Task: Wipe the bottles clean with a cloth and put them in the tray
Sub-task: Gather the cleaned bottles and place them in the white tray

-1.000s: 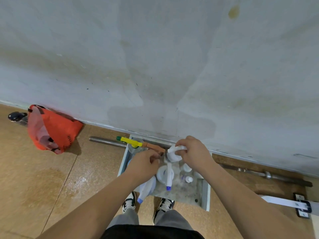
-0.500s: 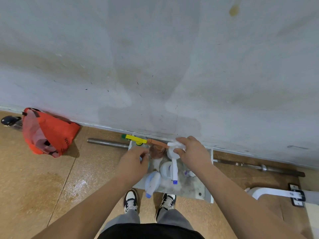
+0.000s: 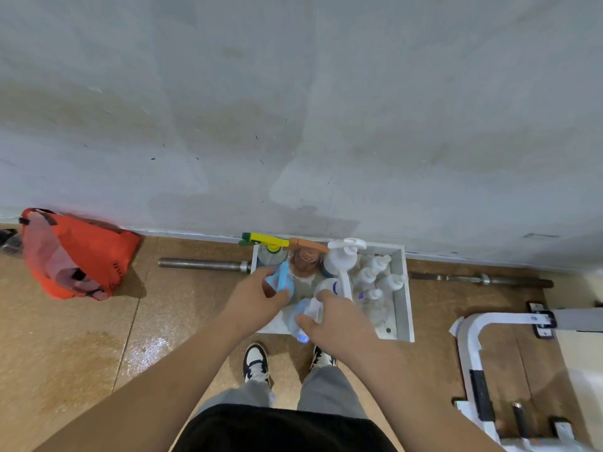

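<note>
While left hand [image 3: 257,303], right hand [image 3: 341,326] grip bottles [image 3: 281,282], tray [image 3: 407,288] holds more.

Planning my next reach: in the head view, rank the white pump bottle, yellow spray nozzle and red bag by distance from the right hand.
1. White pump bottle, at the back of the tray, just beyond the right hand.
2. Yellow spray nozzle, tray's back-left corner.
3. Red bag, far left by the wall.

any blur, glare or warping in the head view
Head view: soft around the left hand gripping a blue bottle and the right hand gripping a clear bottle; glare on the shiny floor patch; wide lens stretches the forearms.
</note>
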Available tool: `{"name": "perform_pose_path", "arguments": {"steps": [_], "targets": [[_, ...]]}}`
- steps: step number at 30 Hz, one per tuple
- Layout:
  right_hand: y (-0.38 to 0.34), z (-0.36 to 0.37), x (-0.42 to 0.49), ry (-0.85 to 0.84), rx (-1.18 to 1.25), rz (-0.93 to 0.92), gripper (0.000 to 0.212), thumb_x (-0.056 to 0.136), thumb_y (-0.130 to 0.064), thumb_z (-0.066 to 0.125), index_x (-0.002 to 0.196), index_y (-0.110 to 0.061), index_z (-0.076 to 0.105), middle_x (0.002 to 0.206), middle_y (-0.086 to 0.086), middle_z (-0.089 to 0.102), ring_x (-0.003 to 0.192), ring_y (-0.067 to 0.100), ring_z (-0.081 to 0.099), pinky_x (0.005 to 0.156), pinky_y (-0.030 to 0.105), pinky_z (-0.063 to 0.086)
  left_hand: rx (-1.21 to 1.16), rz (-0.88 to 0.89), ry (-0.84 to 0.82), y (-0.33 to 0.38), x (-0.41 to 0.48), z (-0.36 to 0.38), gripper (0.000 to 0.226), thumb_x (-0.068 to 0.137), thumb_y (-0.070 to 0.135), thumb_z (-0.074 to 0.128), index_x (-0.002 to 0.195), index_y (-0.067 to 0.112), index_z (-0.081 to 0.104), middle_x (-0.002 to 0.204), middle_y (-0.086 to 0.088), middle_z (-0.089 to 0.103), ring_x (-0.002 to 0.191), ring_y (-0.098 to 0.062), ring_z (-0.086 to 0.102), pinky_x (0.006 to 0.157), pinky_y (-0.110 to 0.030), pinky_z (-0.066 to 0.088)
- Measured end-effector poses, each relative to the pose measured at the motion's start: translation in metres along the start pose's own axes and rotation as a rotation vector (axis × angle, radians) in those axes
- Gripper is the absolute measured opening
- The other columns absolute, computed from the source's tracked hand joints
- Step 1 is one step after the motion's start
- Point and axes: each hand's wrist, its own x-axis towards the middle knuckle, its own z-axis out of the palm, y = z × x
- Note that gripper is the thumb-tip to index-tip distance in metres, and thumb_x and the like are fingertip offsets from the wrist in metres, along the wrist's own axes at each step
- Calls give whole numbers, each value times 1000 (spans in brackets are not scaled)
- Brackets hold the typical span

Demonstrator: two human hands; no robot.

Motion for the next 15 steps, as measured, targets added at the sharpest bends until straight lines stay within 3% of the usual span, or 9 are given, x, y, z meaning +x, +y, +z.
{"name": "perform_pose_path", "arguments": {"steps": [3, 5, 7, 9, 11, 14, 15], "targets": [[3, 27, 3, -4, 211, 68, 64, 93, -45, 68, 145, -20, 40, 116, 5, 68, 105, 23, 67, 79, 32, 51, -58, -55, -46, -2, 5, -3, 66, 83, 38, 66, 146, 37, 45, 111, -4, 73, 84, -20, 74, 76, -39, 62], [6, 41, 6, 28, 409, 97, 73, 93, -35, 69, 155, -25, 34, 99, 4, 71, 83, 17, 69, 73, 30, 55, -159, -95, -87, -5, 4, -7, 85, 87, 27, 65, 157, 50, 22, 112, -10, 72, 75, -27, 76, 65, -38, 63], [9, 49, 9, 26, 674, 159, 62, 94, -26, 68, 149, -36, 41, 87, 8, 72, 66, 18, 67, 73, 38, 60, -242, -75, -117, -5, 1, -14, 87, 95, 21, 63, 157, 57, 13, 110, -12, 72, 72, -25, 76, 61, -35, 62], [6, 49, 9, -20, 911, 221, 41, 98, -19, 64, 133, -36, 52, 88, 13, 71, 64, 20, 66, 72, 39, 62, -289, -70, -122, -4, -1, -21, 64, 103, 22, 56, 157, 45, 30, 106, -11, 72, 76, -19, 75, 69, -34, 62], [5, 46, 9, -41, 972, 239, 34, 99, -17, 62, 130, -30, 58, 91, 16, 71, 66, 22, 68, 72, 38, 63, -289, -87, -122, -7, 1, -27, 46, 108, 24, 49, 152, 35, 47, 107, -9, 72, 84, -15, 71, 77, -34, 60], [8, 44, 11, -39, 1055, 269, 31, 99, -18, 63, 128, -27, 55, 88, 18, 67, 72, 29, 69, 71, 40, 62, -261, -92, -126, -11, 3, -37, 43, 108, 16, 43, 146, 33, 56, 117, -4, 69, 93, -10, 69, 74, -24, 57], [9, 44, 11, -39, 1096, 283, 30, 100, -18, 64, 127, -26, 54, 86, 18, 65, 73, 32, 68, 71, 40, 62, -265, -99, -125, -11, 5, -38, 42, 108, 16, 43, 143, 34, 58, 117, -4, 70, 95, -12, 69, 75, -27, 58]]}}
